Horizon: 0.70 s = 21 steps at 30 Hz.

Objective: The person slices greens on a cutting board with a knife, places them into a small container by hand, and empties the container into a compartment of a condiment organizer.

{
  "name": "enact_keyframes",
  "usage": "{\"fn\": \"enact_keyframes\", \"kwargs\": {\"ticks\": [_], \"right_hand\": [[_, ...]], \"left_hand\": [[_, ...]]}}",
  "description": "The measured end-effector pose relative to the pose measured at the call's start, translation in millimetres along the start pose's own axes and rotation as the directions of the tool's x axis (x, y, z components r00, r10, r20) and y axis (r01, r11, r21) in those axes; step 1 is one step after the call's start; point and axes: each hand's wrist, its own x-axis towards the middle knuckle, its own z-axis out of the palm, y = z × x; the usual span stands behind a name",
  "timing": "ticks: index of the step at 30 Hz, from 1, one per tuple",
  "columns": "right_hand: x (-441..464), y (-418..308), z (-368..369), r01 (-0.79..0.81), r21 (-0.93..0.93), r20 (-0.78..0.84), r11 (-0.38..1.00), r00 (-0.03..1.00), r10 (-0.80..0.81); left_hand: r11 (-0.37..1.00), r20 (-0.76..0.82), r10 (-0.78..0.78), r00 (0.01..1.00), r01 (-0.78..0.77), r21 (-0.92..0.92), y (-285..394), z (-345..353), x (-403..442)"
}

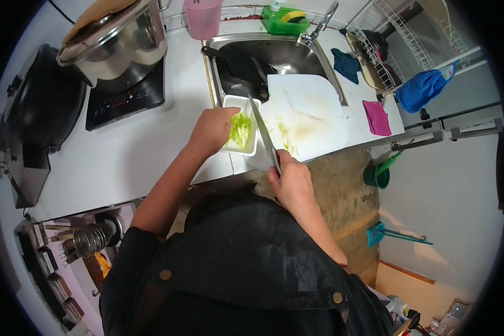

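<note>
My right hand [292,180] is closed around the handle of a long kitchen knife [263,130]. The blade points away from me, along the right side of a small white rectangular container [251,149]. Shredded light-green vegetable [241,130] lies inside the container. My left hand [211,132] is at the container's left rim and appears to grip it, one finger reaching over the inside; its other fingers are partly hidden. To the right is a white cutting board [313,115], partly over the sink, with a few green shreds [285,136] near its left edge.
Behind the board is a steel sink [311,59] with a black pan-like item [243,70] in it and a faucet [319,25]. On the left, a large pot [123,47] stands on an induction cooker [131,103]. A pink cloth [377,117] lies at the counter's right end.
</note>
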Motion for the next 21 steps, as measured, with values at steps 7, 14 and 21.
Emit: {"fn": "enact_keyframes", "kwargs": {"ticks": [7,14,21], "right_hand": [[-2.7,-3.9,-4.2,-0.053,0.059,0.041,0.997,0.998,0.05],[-8.6,45.7,-14.4,-0.191,0.176,-0.007,0.966,0.981,0.195],[10.8,136.9,-19.3,-0.294,-0.166,-0.202,0.941,0.944,0.259]], "left_hand": [[0.97,0.018,-0.177,0.984,0.178,-0.167,14.6,-7.3,1.1],[0.982,0.034,-0.142,0.989,0.145,-0.124,7.4,-5.6,11.4],[0.998,-0.104,-0.002,0.995,-0.004,-0.06,11.1,5.9,14.9]]}}
